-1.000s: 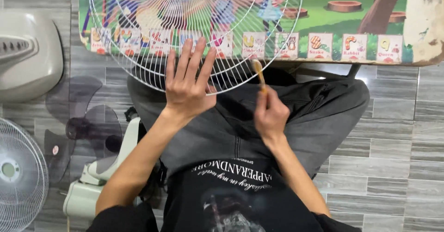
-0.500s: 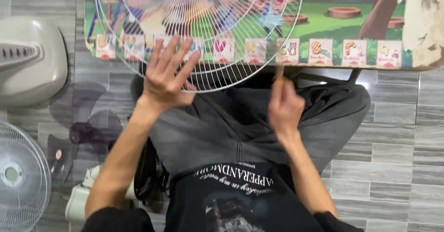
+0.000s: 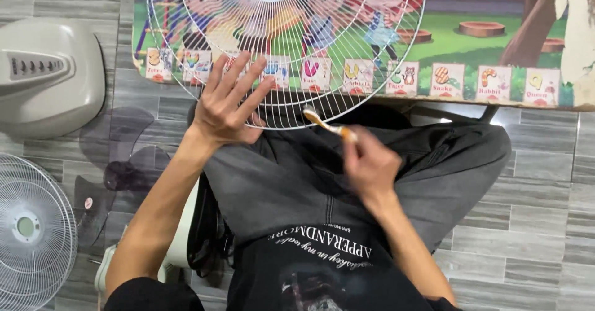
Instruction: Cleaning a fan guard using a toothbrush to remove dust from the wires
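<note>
The floor (image 3: pixel 533 212) is laid with grey, wood-grained tiles in long strips, and the person sits on it with legs in dark grey trousers (image 3: pixel 310 175) folded under a low table (image 3: pixel 496 57) whose top carries a bright children's cartoon picture with a row of small picture cards along its near edge. To the left on the floor lie a pale grey fan base with a row of buttons (image 3: pixel 49 75), a dark see-through fan blade (image 3: pixel 118 168) and a second white wire grille (image 3: pixel 31 230), with a white fan body (image 3: pixel 180 236) partly hidden beside the person's left arm. The white fan guard (image 3: pixel 291 38) is a round cage of thin wires running out from a white hub to a ringed rim; it lies partly on the table, its near edge overhanging the lap. The left hand (image 3: pixel 226 109) lies flat on that near part of the guard, fingers spread apart and pressing on the wires. The right hand (image 3: pixel 369 162), blurred, is closed around the handle of a small brush (image 3: pixel 328 125) with an orange and pale shaft, whose tip is right at the guard's lower rim; whether it touches the wires cannot be told.
</note>
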